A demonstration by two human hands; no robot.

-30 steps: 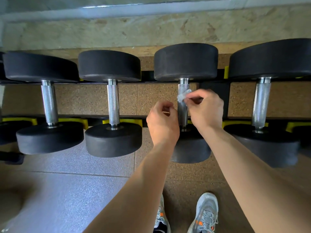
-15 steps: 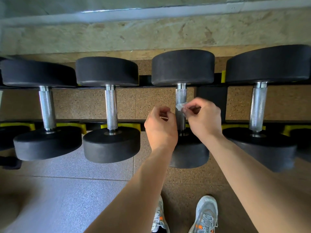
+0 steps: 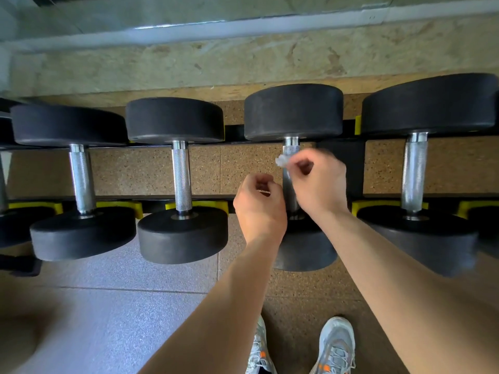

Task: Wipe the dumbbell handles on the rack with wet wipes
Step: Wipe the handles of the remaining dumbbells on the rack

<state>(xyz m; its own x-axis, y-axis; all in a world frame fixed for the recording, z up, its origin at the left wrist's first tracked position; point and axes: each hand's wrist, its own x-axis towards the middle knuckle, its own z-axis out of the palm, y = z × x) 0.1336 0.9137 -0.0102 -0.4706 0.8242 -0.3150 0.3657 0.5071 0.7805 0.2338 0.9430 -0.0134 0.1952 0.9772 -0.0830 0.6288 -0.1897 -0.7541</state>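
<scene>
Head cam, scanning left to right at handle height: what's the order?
Leftmost full handle → second handle → left hand → right hand, pinching the wet wipe at the third handle → rightmost handle.

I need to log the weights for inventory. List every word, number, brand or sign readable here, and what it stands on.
No text can be read.
Black round rubber dumbbell heads: no number or brand in view.
Knurled steel dumbbell handles: unmarked.
Yellow rack cradles: blank.
Grey sneakers with orange accents: no legible logo.
Crumpled white wet wipe held by the right hand: blurred, no print seen.
</scene>
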